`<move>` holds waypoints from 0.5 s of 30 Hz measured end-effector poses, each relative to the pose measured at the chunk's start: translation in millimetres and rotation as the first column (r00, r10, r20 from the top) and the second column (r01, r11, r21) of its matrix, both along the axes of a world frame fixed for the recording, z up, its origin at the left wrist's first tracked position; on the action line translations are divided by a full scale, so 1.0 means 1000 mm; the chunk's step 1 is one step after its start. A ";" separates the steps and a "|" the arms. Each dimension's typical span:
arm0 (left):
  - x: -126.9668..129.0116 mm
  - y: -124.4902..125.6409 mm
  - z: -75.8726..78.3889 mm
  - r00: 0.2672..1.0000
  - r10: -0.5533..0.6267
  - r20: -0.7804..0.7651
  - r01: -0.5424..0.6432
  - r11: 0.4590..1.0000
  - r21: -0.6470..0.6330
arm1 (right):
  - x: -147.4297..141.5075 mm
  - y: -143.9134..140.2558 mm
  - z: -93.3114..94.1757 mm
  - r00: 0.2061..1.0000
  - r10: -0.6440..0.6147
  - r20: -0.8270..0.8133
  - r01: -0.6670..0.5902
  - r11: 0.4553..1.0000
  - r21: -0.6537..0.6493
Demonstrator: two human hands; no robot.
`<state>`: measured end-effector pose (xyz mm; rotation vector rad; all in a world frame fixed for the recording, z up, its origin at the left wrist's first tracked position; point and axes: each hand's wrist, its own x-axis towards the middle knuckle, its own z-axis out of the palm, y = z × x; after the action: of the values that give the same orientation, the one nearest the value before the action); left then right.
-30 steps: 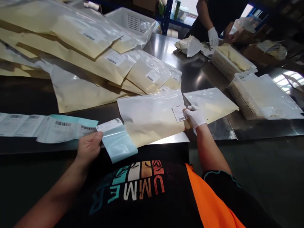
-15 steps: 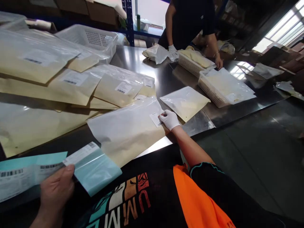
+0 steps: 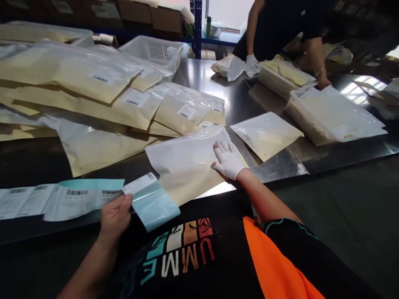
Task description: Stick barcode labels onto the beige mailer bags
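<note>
My right hand (image 3: 228, 159), in a white glove, lies flat with fingers spread on a clear-fronted tan bag (image 3: 187, 162) at the near edge of the steel table (image 3: 249, 99); the palm covers the spot where the bag's white label was. My bare left hand (image 3: 116, 214) pinches a strip of barcode labels (image 3: 71, 197) on pale blue backing, whose loose end (image 3: 152, 201) hangs toward my chest. A smaller tan bag (image 3: 266, 135) lies just right of my right hand.
A heap of labelled tan bags (image 3: 93, 91) covers the table's left half. White baskets stand at the back (image 3: 156, 50) and at the right (image 3: 311, 112). Another person (image 3: 280, 25) in dark clothes, one hand gloved, works at the far side.
My right hand went from holding the label at the bag's corner to lying flat on top of it. The left hand still holds the label strip. The view has swung.
</note>
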<state>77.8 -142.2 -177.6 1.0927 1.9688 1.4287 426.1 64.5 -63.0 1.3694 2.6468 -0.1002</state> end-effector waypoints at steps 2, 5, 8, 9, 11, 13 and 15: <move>0.002 0.000 0.005 0.997 -0.016 0.078 0.016 1.000 -0.002 | 0.010 0.011 -0.001 0.993 -0.110 -0.051 0.109 0.993 -0.035; 0.007 0.003 0.013 0.992 -0.057 0.111 0.055 0.998 0.020 | 0.026 0.028 0.002 0.898 -0.371 -0.236 0.365 0.928 -0.070; 0.011 0.008 0.019 0.990 -0.080 0.120 0.075 0.996 0.052 | 0.026 0.039 0.008 0.594 -0.571 -0.567 0.526 0.809 -0.264; 0.012 0.009 0.020 0.989 -0.084 0.124 0.077 0.995 0.059 | 0.022 0.040 0.010 0.444 -0.625 -0.642 0.500 0.767 -0.401; 0.013 0.011 0.020 0.985 -0.098 0.143 0.088 0.993 0.074 | 0.013 0.040 0.016 0.221 -0.728 -0.649 0.335 0.682 -0.650; 0.014 0.013 0.018 0.978 -0.133 0.161 0.120 0.989 0.090 | 0.008 0.040 0.027 0.163 -0.769 -0.619 0.172 0.639 -0.749; 0.014 0.014 0.016 0.971 -0.172 0.168 0.156 0.982 0.106 | 0.009 0.046 0.044 0.173 -0.698 -0.695 0.122 0.715 -0.688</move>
<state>91.9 -127.8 -161.5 1.1001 1.6642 1.4848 435.0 110.5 -18.9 2.2317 2.2553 -2.1863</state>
